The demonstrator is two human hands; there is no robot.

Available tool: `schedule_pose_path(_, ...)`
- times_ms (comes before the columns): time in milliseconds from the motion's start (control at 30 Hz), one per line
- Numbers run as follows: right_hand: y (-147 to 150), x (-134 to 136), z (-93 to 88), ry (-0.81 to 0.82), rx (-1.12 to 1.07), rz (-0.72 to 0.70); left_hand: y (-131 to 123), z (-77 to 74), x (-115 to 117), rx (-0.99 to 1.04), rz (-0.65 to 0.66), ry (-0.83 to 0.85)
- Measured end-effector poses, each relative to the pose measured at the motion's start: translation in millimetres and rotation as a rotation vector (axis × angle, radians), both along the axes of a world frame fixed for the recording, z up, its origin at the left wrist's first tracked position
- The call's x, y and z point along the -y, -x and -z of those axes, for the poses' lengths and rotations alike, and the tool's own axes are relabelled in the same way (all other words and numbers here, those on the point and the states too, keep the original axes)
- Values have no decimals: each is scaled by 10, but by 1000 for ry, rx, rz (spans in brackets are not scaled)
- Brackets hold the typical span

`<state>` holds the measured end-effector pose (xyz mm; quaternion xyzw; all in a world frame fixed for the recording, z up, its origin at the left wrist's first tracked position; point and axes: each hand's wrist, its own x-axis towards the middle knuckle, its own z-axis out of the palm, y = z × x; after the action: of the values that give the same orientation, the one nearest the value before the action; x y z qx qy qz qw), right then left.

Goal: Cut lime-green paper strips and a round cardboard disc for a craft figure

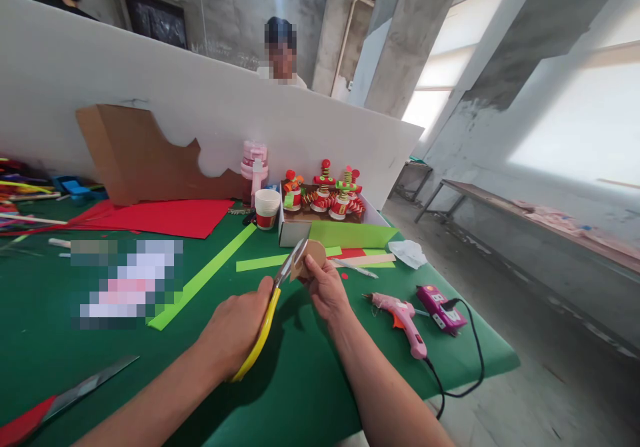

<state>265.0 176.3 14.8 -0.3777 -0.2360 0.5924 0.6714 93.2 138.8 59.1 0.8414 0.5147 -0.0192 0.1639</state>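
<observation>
My left hand [239, 330] is closed round the yellow handles of a pair of scissors [273, 300], whose blades point up and right. The blades meet a small rounded piece of brown cardboard [311, 255]. My right hand [326, 289] pinches that piece from below and holds it just above the green table cover [300, 380]. Both forearms reach in from the bottom edge.
A pink glue gun [403, 319] with a black cord and a magenta device [440, 308] lie to the right. Behind are a white box [300, 232] of red-and-green craft figures, a paper cup [267, 208], red paper [165, 217], light green strips [210, 273], a large brown cardboard [135, 160] and a white partition [200, 100] with a person beyond.
</observation>
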Motion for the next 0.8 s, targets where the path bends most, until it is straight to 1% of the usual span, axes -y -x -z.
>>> schedule_pose_path(133, -19, -8, 13, -14, 26, -2, 10, 16, 2, 6, 0, -11)
schedule_pose_path(400, -82, -39, 51, -25, 68, -24, 7, -22, 0, -11, -7, 6)
schedule_pose_path(533, -120, -43, 37, -27, 83, -48, 19, -41, 2, -9, 2, -3)
schedule_pose_path(700, -178, -46, 4, -29, 102, -70, 38, -58, 8, 8, 3, 30)
schedule_pose_path(800, -197, -54, 6, -30, 110, -65, 43, -48, -7, 7, 12, 6)
